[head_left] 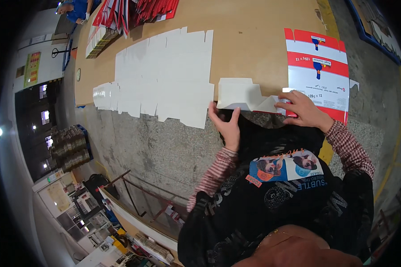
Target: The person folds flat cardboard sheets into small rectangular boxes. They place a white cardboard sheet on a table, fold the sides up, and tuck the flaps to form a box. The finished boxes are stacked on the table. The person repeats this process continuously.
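Observation:
A partly folded white carton [238, 91] lies at the near edge of the table, its white inner side up and some panels bent upward. My left hand [228, 130] grips its near left corner, thumb on the front flap and fingers along the left side. At the carton's right end, my right hand [304, 110] has its fingers bent around a flap, where a little red printing shows. Under the right hand's far side lies a flat red-and-white printed carton blank [318, 82]. The undersides of both hands' grips are hidden.
Flat white carton blanks [165, 66] spread to the left, some overhanging the table's near edge. Red folded cartons [138, 13] are piled at the far left of the brown table [245, 49]. A person in blue [78, 10] stands beyond. Stacked bundles [70, 147] sit on the floor at left.

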